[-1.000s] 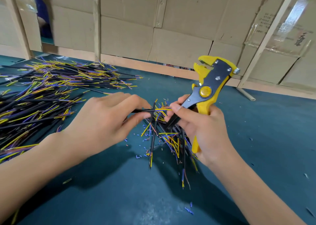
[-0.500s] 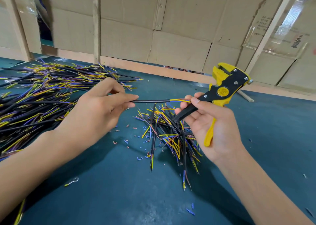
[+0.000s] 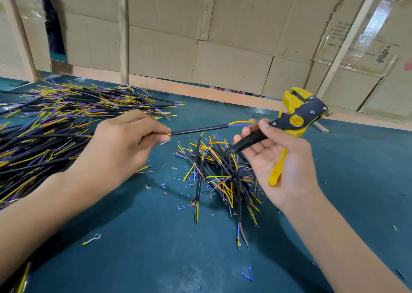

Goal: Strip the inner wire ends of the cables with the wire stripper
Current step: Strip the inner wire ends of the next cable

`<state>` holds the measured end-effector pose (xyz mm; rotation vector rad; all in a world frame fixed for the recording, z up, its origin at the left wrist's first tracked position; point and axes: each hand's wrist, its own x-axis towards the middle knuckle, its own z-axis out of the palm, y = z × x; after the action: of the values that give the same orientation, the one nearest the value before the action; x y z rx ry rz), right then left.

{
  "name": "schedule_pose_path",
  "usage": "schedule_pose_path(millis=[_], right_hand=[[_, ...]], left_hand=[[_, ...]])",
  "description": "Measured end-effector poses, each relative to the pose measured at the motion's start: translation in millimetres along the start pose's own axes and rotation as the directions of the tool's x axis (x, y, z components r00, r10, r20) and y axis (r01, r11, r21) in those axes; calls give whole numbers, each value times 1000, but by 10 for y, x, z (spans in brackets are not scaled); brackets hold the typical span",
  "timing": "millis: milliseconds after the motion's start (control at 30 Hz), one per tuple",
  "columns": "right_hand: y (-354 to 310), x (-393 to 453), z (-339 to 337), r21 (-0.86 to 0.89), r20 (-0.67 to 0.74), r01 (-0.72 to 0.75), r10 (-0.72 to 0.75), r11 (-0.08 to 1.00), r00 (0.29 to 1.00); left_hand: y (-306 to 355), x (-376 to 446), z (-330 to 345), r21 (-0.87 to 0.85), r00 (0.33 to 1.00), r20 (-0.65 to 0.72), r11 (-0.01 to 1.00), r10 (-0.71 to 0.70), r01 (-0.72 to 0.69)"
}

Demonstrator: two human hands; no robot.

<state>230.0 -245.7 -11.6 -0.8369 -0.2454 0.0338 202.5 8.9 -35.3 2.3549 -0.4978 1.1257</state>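
Holding item: one black cable, pinched at its near end by left hand, above the surface. Right hand, fingers loosely curled round the wire stripper, touches the cable's coloured wire ends. Advice: feed ends squarely into stripper, squeeze once.

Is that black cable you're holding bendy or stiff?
Probably fairly stiff: the black cable juts out nearly straight though only the left hand pinches one end. It looks thin, so likely light. Its coloured wire ends curve a little, so they're probably floppier.
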Motion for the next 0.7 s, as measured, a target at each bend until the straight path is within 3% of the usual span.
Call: schedule_pose_path(millis=[100,167,200,300,467,700], right_hand=[[-12,7,-17,42,-59,-28,30,999,998],[-24,2,-19,41,-91,-32,36,999,995],[-24,-2,-17,18,-80,-34,35,999,996],[14,-29,9,-79,27,-44,46,996,999],[87,-76,47,-234,187,-32,77,972,979],[53,-49,-6,-251,210,28,26,968,977]], left_hand=[[67,7,23,-192,969,11,950,-247,245],[101,32,38,-414,911,88,817,-403,402],[121,53,34,-510,899,138,748,-416,425],[199,88,-8,-676,885,290,575,-365,460],[330,40,79,-695,753,597,292,-275,657],[369,4,119,-656,679,684,182,-267,732]])
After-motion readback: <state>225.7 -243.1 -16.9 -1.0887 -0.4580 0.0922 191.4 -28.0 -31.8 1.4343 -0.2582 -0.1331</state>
